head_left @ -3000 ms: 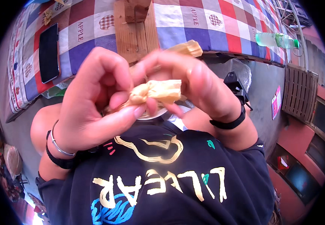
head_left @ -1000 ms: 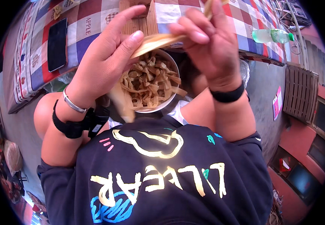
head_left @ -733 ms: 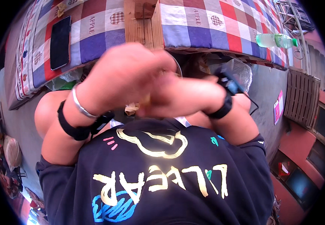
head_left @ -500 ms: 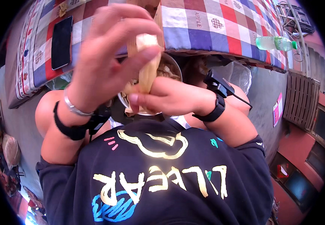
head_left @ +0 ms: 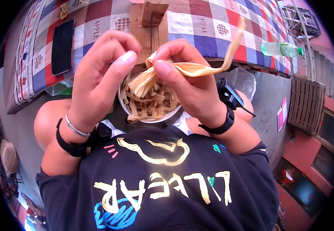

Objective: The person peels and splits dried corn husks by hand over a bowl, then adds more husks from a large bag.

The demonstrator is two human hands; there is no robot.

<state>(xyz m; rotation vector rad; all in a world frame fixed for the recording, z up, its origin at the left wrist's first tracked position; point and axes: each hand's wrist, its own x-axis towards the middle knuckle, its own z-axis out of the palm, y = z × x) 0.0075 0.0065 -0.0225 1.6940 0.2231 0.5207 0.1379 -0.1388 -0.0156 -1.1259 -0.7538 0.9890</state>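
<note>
A pale yellow strip of dried husk [head_left: 203, 69] is pinched between the thumb and fingers of my right hand [head_left: 188, 77]. One long end rises to the right; the bunched end [head_left: 143, 82] fans down to the left, with a small loop above it. My left hand [head_left: 101, 77] is just left of the loop, fingers bent and thumb apart from them, with nothing visible in it. Below both hands is a white-rimmed bowl [head_left: 169, 115] holding many similar husk strips [head_left: 155, 102].
Ahead is a table with a checked cloth [head_left: 197, 40]. A wooden board [head_left: 160, 36] with an upright block [head_left: 156, 11] and a thin metal rod lies at its near edge. A black phone [head_left: 63, 48] lies left, a green-capped plastic bottle [head_left: 280, 49] right. A slatted wooden rack [head_left: 307, 101] stands farther right.
My left hand has come down and away from the husk strip. My right hand has moved up and right, and the strip has turned from upright to sideways, showing the bowl below.
</note>
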